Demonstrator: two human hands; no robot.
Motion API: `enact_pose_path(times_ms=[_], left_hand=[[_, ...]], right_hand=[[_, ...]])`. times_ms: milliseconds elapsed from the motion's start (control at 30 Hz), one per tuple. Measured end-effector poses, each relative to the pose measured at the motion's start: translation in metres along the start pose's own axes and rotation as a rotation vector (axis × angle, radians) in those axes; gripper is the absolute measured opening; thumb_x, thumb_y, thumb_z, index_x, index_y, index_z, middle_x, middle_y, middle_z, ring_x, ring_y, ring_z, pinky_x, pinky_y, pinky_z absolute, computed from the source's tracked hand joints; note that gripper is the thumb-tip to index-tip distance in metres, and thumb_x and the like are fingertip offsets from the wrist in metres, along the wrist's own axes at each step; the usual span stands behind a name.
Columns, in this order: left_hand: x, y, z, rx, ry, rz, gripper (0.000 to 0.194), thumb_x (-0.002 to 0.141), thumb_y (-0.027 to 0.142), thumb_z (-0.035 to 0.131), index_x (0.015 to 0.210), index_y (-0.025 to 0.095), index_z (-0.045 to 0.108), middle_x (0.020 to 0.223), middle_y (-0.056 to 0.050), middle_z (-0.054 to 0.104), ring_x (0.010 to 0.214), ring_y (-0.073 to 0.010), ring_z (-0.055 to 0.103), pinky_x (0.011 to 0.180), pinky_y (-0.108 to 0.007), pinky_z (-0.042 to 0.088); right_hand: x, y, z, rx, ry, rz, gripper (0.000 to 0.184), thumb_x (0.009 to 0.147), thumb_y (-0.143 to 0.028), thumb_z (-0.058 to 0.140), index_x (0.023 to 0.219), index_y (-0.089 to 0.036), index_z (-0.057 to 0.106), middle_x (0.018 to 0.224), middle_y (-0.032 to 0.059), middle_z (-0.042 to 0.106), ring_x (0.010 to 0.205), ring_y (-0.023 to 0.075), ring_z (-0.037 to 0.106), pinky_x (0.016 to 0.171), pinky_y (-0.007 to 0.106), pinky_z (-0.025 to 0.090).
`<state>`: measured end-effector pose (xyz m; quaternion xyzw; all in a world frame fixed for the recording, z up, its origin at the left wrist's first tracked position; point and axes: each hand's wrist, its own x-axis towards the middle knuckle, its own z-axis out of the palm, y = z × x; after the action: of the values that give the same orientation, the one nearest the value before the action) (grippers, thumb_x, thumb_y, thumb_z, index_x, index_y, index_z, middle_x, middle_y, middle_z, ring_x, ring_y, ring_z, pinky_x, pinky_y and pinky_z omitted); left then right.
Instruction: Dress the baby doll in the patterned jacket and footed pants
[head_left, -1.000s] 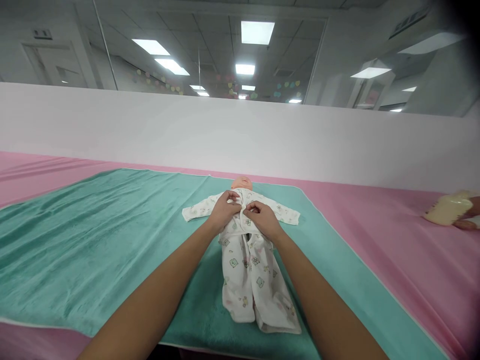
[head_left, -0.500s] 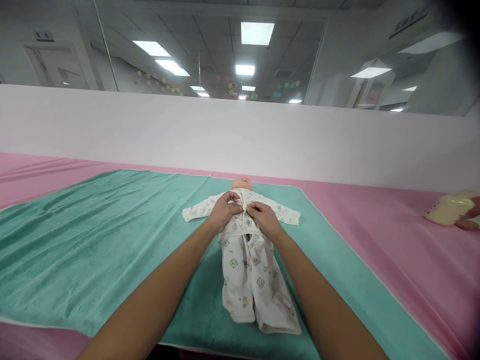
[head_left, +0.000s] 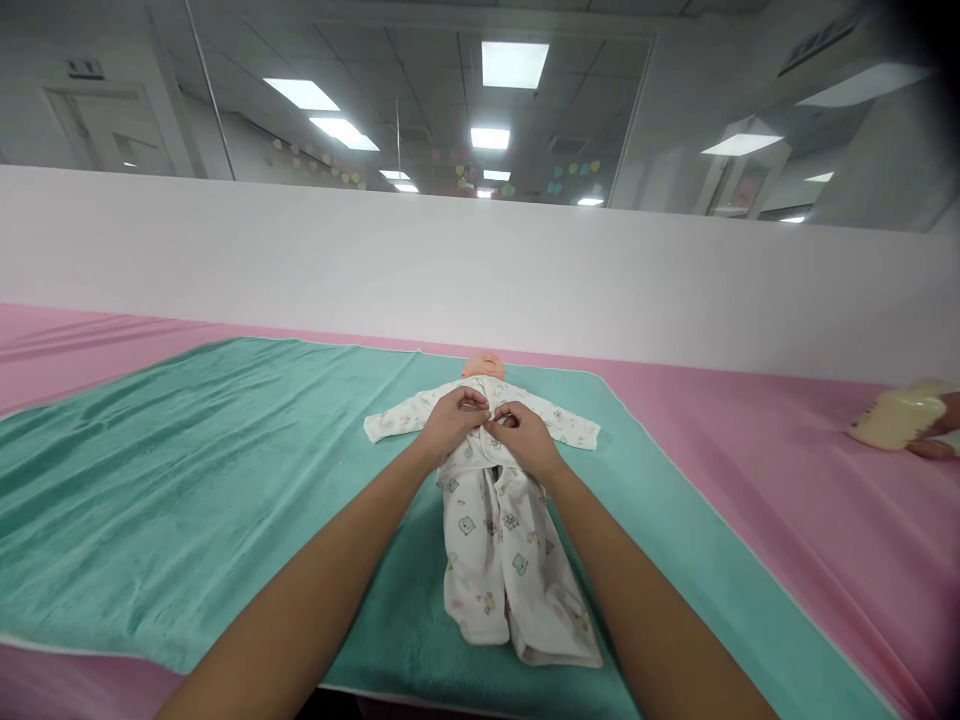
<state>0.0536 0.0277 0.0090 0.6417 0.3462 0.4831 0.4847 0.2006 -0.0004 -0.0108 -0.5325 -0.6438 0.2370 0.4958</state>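
Note:
A baby doll (head_left: pixel 484 366) lies on its back, its head toward the wall and its arms spread. It wears a white printed baby shirt (head_left: pixel 568 423) and matching pants (head_left: pixel 480 560). My left hand (head_left: pixel 454 422) pinches the shirt's front edge at the chest. Close against it, my right hand (head_left: pixel 525 436) pinches the other side of the front, the fingertips of both hands nearly touching. Whatever fastening lies between the fingers is too small to make out. Below the hands, the shirt's hem overlaps the waist of the pants.
Under the doll spreads a green blanket (head_left: pixel 225 500) over a pink sheet (head_left: pixel 810 480). At the far right, another person's hand (head_left: pixel 937 440) is at a yellowish foot-like model (head_left: pixel 896 418). A white wall (head_left: pixel 450 270) with windows above it stands behind.
My hands have drawn closer together at the shirt front, the right one shifting slightly left and its fingers curling more. The doll and its clothes lie as before.

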Motion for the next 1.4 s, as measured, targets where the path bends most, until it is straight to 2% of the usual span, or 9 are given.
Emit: enact_pose_path(times_ms=[133, 300, 567, 833, 1000, 1133, 1267, 1400], left_hand=[[0.0, -0.001, 0.002, 0.025, 0.022, 0.024, 0.023, 0.06, 0.015, 0.059, 0.083, 0.018, 0.055, 0.078, 0.0, 0.058, 0.068, -0.0115, 0.054, 0.061, -0.023, 0.042], [0.0, -0.001, 0.006, 0.018, 0.082, 0.016, 0.027, 0.056, 0.01, 0.055, 0.082, 0.018, 0.052, 0.067, 0.003, 0.051, 0.057, -0.0086, 0.047, 0.054, -0.021, 0.037], [-0.001, 0.0, 0.004, -0.086, 0.083, 0.022, 0.027, 0.055, 0.007, 0.053, 0.08, 0.018, 0.049, 0.071, 0.004, 0.047, 0.057, -0.0071, 0.045, 0.052, -0.019, 0.033], [-0.001, -0.001, 0.001, -0.256, -0.035, 0.084, 0.033, 0.053, 0.003, 0.051, 0.081, 0.02, 0.046, 0.073, 0.004, 0.042, 0.064, -0.0074, 0.047, 0.052, -0.018, 0.032], [-0.001, 0.001, -0.001, -0.325, -0.076, 0.051, 0.031, 0.051, 0.001, 0.054, 0.075, 0.018, 0.045, 0.07, 0.005, 0.042, 0.064, -0.0067, 0.047, 0.054, -0.018, 0.033], [0.0, 0.004, -0.005, -0.218, -0.084, -0.032, 0.032, 0.053, 0.006, 0.059, 0.082, 0.017, 0.051, 0.069, 0.004, 0.049, 0.063, -0.0083, 0.05, 0.056, -0.02, 0.036], [-0.001, 0.006, -0.013, 0.02, -0.14, -0.09, 0.028, 0.06, 0.016, 0.062, 0.088, 0.015, 0.058, 0.066, 0.0, 0.058, 0.061, -0.0114, 0.053, 0.055, -0.023, 0.038], [0.001, 0.002, -0.018, 0.218, -0.156, -0.022, 0.019, 0.065, 0.024, 0.061, 0.081, 0.016, 0.064, 0.073, -0.003, 0.063, 0.069, -0.0152, 0.057, 0.058, -0.025, 0.042]], right_hand=[[0.001, 0.0, 0.002, -0.062, 0.011, -0.036, 0.02, 0.069, -0.042, 0.057, 0.073, -0.022, 0.055, 0.06, -0.0039, 0.045, 0.055, 0.0126, 0.04, 0.054, 0.025, 0.033], [0.002, 0.0, 0.003, -0.085, 0.016, -0.07, 0.017, 0.069, -0.038, 0.058, 0.073, -0.023, 0.056, 0.064, -0.0037, 0.047, 0.057, 0.0122, 0.042, 0.056, 0.025, 0.034], [0.002, 0.001, 0.002, -0.057, -0.001, 0.002, 0.022, 0.067, -0.042, 0.059, 0.075, -0.022, 0.057, 0.06, -0.0045, 0.044, 0.054, 0.0115, 0.04, 0.053, 0.024, 0.032], [0.001, 0.001, 0.001, -0.005, -0.052, 0.005, 0.025, 0.07, -0.046, 0.058, 0.074, -0.022, 0.055, 0.058, -0.0053, 0.04, 0.052, 0.0107, 0.036, 0.049, 0.023, 0.029], [0.002, 0.004, 0.002, -0.019, -0.028, -0.027, 0.024, 0.069, -0.044, 0.059, 0.073, -0.021, 0.055, 0.057, -0.0049, 0.04, 0.053, 0.0113, 0.037, 0.05, 0.024, 0.03], [0.003, 0.007, 0.005, -0.051, 0.025, -0.121, 0.018, 0.071, -0.039, 0.058, 0.073, -0.021, 0.056, 0.064, -0.0027, 0.047, 0.059, 0.0129, 0.043, 0.057, 0.025, 0.035], [0.003, 0.01, 0.006, -0.071, 0.046, -0.185, 0.012, 0.071, -0.033, 0.057, 0.073, -0.021, 0.057, 0.073, -0.0013, 0.051, 0.062, 0.0129, 0.044, 0.061, 0.027, 0.037], [0.003, 0.011, 0.005, -0.092, 0.04, -0.192, 0.012, 0.071, -0.034, 0.056, 0.072, -0.022, 0.057, 0.075, -0.001, 0.051, 0.062, 0.0131, 0.045, 0.063, 0.027, 0.037]])
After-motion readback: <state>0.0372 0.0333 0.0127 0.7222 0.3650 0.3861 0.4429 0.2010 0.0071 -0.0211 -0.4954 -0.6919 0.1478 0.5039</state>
